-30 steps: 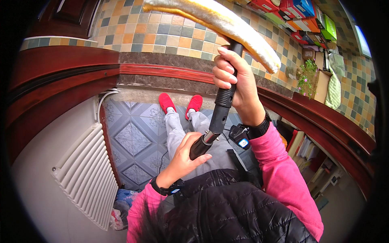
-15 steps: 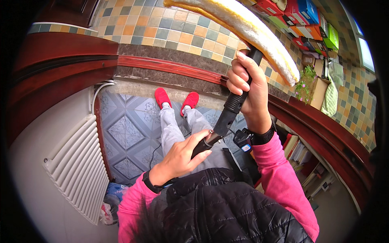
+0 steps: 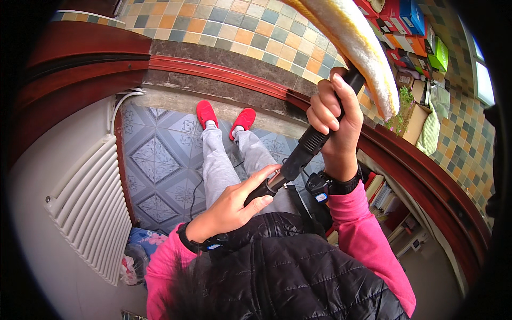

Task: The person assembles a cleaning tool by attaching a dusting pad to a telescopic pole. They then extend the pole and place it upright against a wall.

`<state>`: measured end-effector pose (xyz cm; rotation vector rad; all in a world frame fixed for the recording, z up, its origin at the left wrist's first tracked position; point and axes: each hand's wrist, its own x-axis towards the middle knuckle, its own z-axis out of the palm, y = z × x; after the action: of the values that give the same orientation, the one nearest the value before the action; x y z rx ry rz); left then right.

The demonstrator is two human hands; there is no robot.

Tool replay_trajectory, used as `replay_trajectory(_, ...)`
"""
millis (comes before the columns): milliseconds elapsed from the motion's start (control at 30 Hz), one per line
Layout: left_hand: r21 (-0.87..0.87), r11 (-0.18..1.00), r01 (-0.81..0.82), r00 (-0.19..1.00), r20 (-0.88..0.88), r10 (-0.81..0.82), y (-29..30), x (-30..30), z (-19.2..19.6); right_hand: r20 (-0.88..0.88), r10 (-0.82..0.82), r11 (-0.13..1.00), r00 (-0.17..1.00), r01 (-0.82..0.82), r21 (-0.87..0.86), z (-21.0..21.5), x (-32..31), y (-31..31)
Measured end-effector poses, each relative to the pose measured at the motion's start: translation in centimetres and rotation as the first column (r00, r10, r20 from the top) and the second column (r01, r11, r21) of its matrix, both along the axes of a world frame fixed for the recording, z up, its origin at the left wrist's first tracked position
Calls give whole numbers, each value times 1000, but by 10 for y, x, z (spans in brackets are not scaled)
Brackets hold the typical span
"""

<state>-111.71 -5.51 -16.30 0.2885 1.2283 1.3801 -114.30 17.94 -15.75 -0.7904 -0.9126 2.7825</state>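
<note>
A window scrubber with a fluffy white and yellow pad (image 3: 368, 45) is held slantwise in front of me, its far end cut off by the upper edge of the view. Below the pad, my right hand (image 3: 340, 114) is closed round the black handle (image 3: 310, 143). My left hand (image 3: 233, 204) holds the handle's lower black section, thumb and forefinger on either side of it. A short length of grey metal tube (image 3: 276, 182) shows between the two black sections. The remaining left fingers and the handle's bottom end are mostly hidden.
A red-brown door sill (image 3: 218, 77) crosses in front of my red slippers (image 3: 206, 113). At left, a white radiator (image 3: 88, 208) lines the wall. Colourful boxes (image 3: 400, 21) and a flowering plant (image 3: 401, 109) stand beyond at right. Books (image 3: 380, 194) fill a shelf beside my right arm.
The scrubber and my right hand have shifted a little to the right, and more of the pad is out of view at the top. Both hands keep their hold.
</note>
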Motion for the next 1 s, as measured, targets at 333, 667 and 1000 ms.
replay_trajectory(333,52,984,-173,938,313,148,-7,19,-23,171,-122,979,978,90,183,-7,14,-18)
replay_trajectory(667,-98,958,-268,963,-4,269,3,33,-27,242,-175,947,954,96,306,-3,10,-32)
replay_trajectory(1000,-196,890,-412,909,-159,386,19,35,-28,259,-176,955,950,102,277,-15,-2,-31)
